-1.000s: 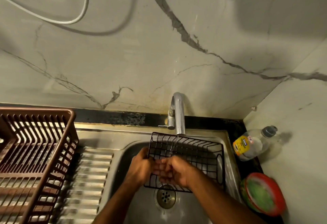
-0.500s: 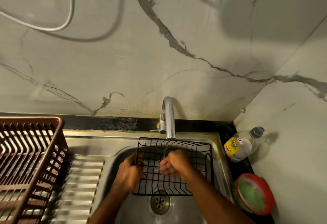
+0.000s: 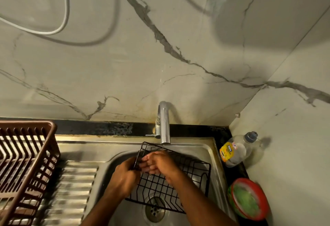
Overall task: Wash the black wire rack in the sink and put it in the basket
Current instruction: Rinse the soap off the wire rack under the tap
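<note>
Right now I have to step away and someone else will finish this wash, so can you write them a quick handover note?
Left hand: grips the left edge of the black wire rack.
Right hand: fingers rest on the rack's wires under the tap.
Rack: tilted in the sink, over the drain. A thin stream falls from the tap.
Basket: on the drainboard, left of the sink.
Done: washing under way.
Left: finish rinsing, move the rack into the basket.

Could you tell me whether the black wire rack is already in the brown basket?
No, the black wire rack is over the sink, gripped by the left hand.
</note>
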Available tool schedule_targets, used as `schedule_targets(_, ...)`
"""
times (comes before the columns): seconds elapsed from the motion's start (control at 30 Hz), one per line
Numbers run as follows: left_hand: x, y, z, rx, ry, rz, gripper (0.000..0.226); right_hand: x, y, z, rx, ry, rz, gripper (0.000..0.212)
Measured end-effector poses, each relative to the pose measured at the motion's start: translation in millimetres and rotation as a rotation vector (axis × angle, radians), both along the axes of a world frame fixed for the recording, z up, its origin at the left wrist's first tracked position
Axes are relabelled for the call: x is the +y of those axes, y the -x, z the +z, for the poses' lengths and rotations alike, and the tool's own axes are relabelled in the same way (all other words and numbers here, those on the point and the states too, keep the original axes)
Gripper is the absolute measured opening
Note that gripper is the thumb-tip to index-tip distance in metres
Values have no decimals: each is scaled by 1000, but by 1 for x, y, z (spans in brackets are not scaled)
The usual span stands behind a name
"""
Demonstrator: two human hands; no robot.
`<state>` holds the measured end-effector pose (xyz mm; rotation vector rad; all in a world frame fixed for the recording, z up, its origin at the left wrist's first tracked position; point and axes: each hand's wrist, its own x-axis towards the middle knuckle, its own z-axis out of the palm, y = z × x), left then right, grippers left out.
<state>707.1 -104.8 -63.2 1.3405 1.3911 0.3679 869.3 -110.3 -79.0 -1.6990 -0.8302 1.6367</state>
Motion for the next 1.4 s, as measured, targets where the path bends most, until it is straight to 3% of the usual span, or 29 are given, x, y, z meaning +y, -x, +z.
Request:
schedule_targets(0.1, 5, 2, -2, -75, 38, 105, 39, -11, -17, 0, 369, 75, -309, 32)
schedule_targets(0.13, 5, 4, -3, -87, 54, 129, 36, -16, -22, -3, 405, 126, -332, 34)
schedule_targets(0.23, 2, 14, -2, -91, 55, 159, 34, -29, -32, -8, 200, 246, -326, 34)
schedule_targets(0.3, 1, 19, -2, -65, 56, 155, 41, -31, -37, -17, 56, 237, -505, 30)
schedule_targets(0.33, 1, 20, -4, -44, 60, 151, 41, -31, -39, -21, 70, 222, -627, 28)
schedule_targets(0.4, -1, 17, -6, -38, 78, 150, 38, -25, -30, -18, 324, 205, -751, 26)
schedule_targets(0.47, -4, 9, -12, -57, 92, 146, 38, -19, -6, -12, 468, 238, -580, 28)
schedule_targets(0.53, -6, 3, -14, -99, 116, 125, 41, -18, 17, -12, 415, 282, -299, 30)
schedule_targets(0.6, -7, 6, -13, -134, 144, 149, 42, -18, 21, -10, 366, 307, -172, 32)
schedule_targets(0.67, -5, 16, -13, -131, 151, 197, 39, -13, 8, -7, 250, 288, -217, 33)
schedule_targets(0.73, -5, 25, -12, -115, 151, 227, 36, -7, -12, -4, 119, 205, -429, 31)
schedule_targets(0.8, -4, 27, -9, -98, 130, 244, 37, -6, -23, -2, 140, 140, -564, 30)
schedule_targets(0.83, -2, 26, -8, -96, 122, 244, 40, -8, -23, -2, 203, 140, -533, 31)
schedule_targets(0.9, 1, 22, -7, -83, 96, 240, 46, -17, -15, -6, 214, 216, -281, 32)
schedule_targets(0.97, 4, 18, -13, -39, 65, 233, 47, -26, 1, -10, 70, 266, 39, 32)
schedule_targets(1.1, 5, 12, -11, 40, 52, 173, 46, -35, 27, -6, -289, 46, 268, 32)
schedule_targets(1.17, 1, 4, 5, 0, 80, 162, 54, -49, 34, 9, -167, -14, 72, 34)
schedule_targets(1.27, -18, -18, 23, -25, 47, 96, 46, -57, 32, 34, 290, -29, -362, 52)
schedule_targets(1.33, -36, -34, 24, 102, -34, 0, 63, -52, 25, 44, 451, -26, -519, 57)
schedule_targets(1.4, -51, -42, 22, 281, -80, -113, 80, -50, 21, 56, 446, -27, -605, 47)
